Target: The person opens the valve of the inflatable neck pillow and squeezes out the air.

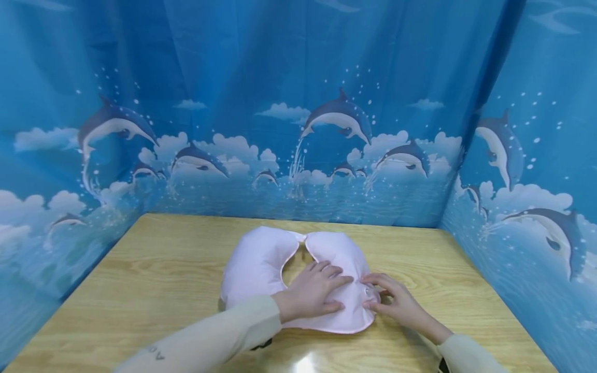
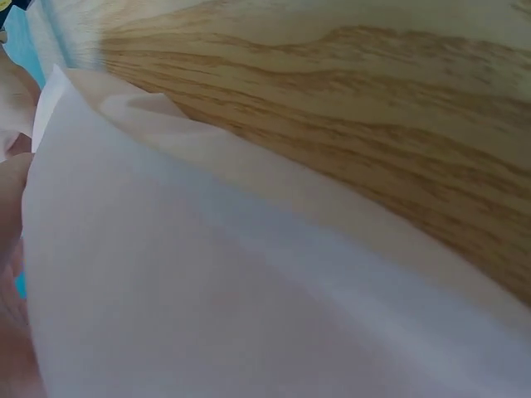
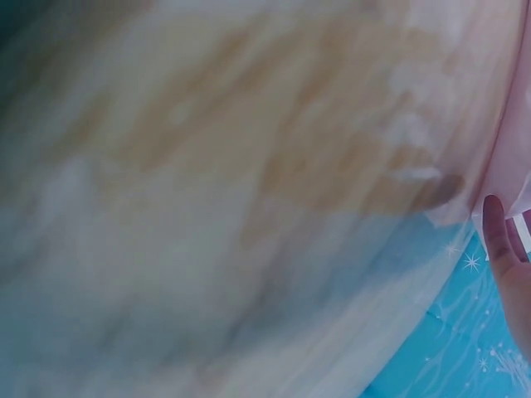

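Note:
A pale pink U-shaped neck pillow, puffed up, lies on the table with its two ends meeting at a small fastening on the far side. Across its right lobe rests my left hand, fingers spread and pressing on the fabric. My right hand pinches the pillow's right edge, index finger and thumb on either side of a small round clear valve. Pink fabric fills much of the left wrist view. In the right wrist view a finger touches the pillow's edge.
The pillow lies on a wood-grain table. Blue curtains printed with dolphins and clouds stand at the back and both sides. Light glares off the table near its front.

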`<move>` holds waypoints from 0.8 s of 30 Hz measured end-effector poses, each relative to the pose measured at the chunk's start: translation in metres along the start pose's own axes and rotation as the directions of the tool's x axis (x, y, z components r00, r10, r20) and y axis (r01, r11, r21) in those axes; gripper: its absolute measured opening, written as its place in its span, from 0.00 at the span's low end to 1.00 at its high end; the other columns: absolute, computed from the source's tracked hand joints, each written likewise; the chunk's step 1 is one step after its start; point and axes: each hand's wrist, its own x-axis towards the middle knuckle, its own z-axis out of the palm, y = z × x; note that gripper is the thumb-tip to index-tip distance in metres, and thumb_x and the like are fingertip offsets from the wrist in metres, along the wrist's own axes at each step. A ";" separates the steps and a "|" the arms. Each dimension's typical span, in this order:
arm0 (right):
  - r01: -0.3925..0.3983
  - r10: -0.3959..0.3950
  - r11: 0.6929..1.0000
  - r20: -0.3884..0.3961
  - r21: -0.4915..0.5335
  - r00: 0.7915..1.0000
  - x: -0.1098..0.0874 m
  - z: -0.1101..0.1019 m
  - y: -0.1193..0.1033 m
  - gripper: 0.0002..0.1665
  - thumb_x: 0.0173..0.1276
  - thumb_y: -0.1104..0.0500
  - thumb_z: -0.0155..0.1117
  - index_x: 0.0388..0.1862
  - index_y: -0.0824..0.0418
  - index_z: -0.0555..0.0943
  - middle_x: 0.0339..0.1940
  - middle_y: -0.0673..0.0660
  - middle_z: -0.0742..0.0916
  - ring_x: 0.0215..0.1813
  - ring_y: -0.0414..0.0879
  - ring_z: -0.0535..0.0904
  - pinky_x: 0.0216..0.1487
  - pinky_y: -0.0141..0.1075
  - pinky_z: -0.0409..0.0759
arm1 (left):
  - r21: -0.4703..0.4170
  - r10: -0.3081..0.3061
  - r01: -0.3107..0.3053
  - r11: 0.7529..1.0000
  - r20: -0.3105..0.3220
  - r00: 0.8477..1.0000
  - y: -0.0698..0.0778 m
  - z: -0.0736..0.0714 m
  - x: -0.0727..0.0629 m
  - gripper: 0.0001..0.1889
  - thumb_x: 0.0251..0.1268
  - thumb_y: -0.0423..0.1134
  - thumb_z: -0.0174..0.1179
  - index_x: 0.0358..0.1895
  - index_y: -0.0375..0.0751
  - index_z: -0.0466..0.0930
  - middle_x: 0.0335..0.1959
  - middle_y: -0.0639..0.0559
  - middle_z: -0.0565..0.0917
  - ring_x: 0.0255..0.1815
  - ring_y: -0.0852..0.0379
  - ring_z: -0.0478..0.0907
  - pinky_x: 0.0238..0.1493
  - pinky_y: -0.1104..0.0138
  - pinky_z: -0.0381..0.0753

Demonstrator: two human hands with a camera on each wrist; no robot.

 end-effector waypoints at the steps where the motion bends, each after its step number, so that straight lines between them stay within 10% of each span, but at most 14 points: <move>1: 0.003 -0.003 1.000 -0.002 0.002 1.000 0.000 0.000 0.000 0.25 0.47 0.69 0.71 0.47 0.69 0.77 0.47 0.68 0.80 0.49 0.42 0.76 0.34 0.37 0.82 | 0.000 -0.001 0.001 1.000 -0.001 1.000 0.000 0.001 0.000 0.29 0.59 0.59 0.53 0.64 0.57 0.65 0.62 0.51 0.71 0.63 0.47 0.66 0.63 0.51 0.65; 24: 0.036 -0.036 0.999 -0.025 -0.007 0.999 0.002 0.005 -0.001 0.23 0.45 0.70 0.71 0.43 0.69 0.78 0.43 0.67 0.81 0.46 0.42 0.77 0.31 0.36 0.81 | -0.048 -0.021 0.018 0.999 -0.062 0.998 -0.007 0.020 -0.002 0.22 0.57 0.56 0.57 0.55 0.57 0.73 0.55 0.55 0.75 0.59 0.53 0.69 0.63 0.56 0.66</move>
